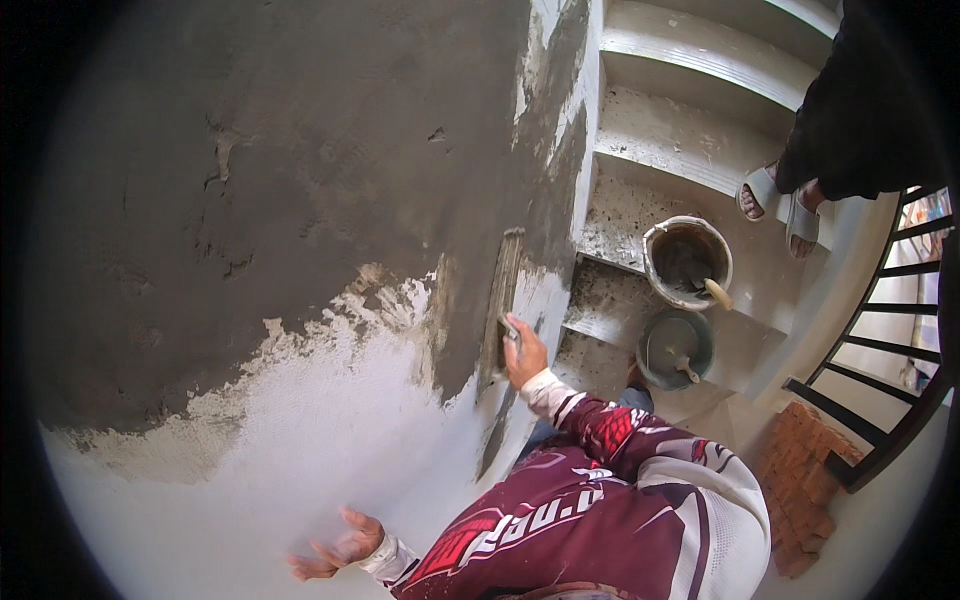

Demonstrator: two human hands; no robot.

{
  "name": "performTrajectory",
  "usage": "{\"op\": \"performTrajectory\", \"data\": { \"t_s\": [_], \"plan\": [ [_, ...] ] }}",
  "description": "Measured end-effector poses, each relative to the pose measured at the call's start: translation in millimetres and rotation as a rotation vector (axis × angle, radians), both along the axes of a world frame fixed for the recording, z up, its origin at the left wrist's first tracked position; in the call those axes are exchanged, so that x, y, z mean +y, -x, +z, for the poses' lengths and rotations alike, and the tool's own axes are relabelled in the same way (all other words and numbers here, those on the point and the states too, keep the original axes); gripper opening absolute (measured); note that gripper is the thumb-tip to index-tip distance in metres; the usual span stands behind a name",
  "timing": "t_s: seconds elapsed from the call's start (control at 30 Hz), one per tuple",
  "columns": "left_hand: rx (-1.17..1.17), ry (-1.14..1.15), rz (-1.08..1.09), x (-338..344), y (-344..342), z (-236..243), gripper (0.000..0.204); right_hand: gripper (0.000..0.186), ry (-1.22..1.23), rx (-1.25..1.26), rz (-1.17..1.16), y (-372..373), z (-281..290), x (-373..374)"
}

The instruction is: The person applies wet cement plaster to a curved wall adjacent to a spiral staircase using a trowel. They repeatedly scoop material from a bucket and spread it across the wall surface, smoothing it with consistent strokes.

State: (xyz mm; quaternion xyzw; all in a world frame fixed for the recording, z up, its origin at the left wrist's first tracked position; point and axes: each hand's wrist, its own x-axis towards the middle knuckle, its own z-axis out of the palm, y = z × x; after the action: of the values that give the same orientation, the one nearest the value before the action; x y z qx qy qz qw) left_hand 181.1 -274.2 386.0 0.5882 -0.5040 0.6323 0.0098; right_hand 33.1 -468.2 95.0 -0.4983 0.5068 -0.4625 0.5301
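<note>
My right hand (526, 355) grips a long, plaster-smeared trowel (505, 275) laid against the wall at the edge of the dark grey plaster (250, 190), beside the stair side. Below and left of it, unplastered white wall (250, 510) shows under a ragged plaster edge. My left hand (335, 550), slightly blurred, has its fingers spread and holds nothing, close to that white wall.
Splattered white stairs (690, 130) run up on the right, carrying a mortar bucket (665, 238) and a green bucket (660, 375), both with handled tools. A person (830, 110) in sandals stands higher up. A dark railing (895, 348) and stacked red bricks (795, 490) are at the right.
</note>
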Motion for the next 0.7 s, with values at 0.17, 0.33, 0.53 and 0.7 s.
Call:
{"op": "performTrajectory", "data": {
  "t_s": [0.17,0.33,0.53,0.7],
  "plan": [
    [0.015,0.020,0.023,8.4,1.7,-4.1,0.062,0.036,0.057,0.147,-0.198,43.9,20.6,-185.4],
    [-0.022,0.049,0.099,-4.1,4.7,-5.5,0.060,0.037,0.176,0.015,-0.204,47.5,32.9,-174.8],
    [-0.043,0.048,0.164,-6.1,11.7,-0.1,0.060,0.044,0.112,0.079,-0.080,23.9,3.3,-82.4],
    [-0.044,0.039,0.238,-7.3,13.8,-5.9,0.061,0.042,-0.178,-0.165,-0.038,97.5,111.9,-248.2]
  ]
}}
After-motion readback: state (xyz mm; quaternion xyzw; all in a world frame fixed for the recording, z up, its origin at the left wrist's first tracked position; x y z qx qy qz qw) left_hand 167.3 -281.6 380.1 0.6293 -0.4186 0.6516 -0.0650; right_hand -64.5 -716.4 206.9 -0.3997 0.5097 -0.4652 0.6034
